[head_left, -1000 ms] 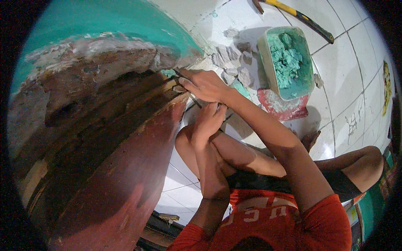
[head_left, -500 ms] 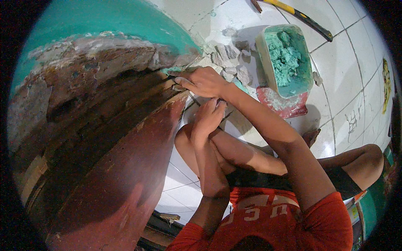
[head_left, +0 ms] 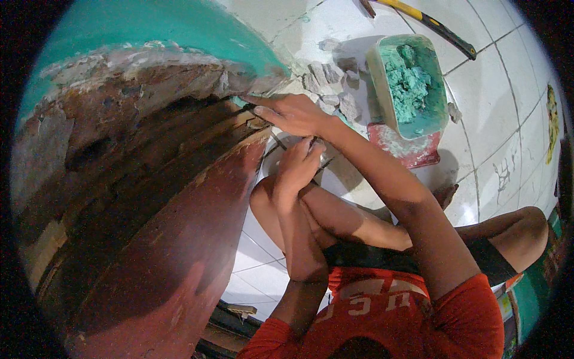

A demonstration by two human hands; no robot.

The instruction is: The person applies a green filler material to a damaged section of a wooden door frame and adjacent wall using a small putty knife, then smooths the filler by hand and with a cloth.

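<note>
My right hand (head_left: pixel 297 113) reaches across to the far end of a gap between the broken wall edge (head_left: pixel 149 75) and a dark red wooden panel (head_left: pixel 179 251). Its index finger and thumb are stretched out and apart, with the fingertips at a small dab of green putty (head_left: pixel 239 102) in the gap; the other fingers are partly hidden. Just below it, my left hand (head_left: pixel 297 166) is closed, its fingers curled together near my right wrist. Whatever it holds, if anything, is hidden. Weathered brown wood (head_left: pixel 173 143) lines the gap.
A pale tub (head_left: pixel 375 78) of lumpy green putty stands on the white tiles, partly over a red, powder-dusted flat piece (head_left: pixel 412 152). Several grey rubble chunks (head_left: pixel 326 75) lie beside the wall corner. A yellow-and-black handled hammer (head_left: pixel 424 21) lies at the far right. My bent legs are close below.
My right index finger and thumb have shifted slightly and spread apart, showing more of the index finger by the putty. My left hand stays nearly where it was.
</note>
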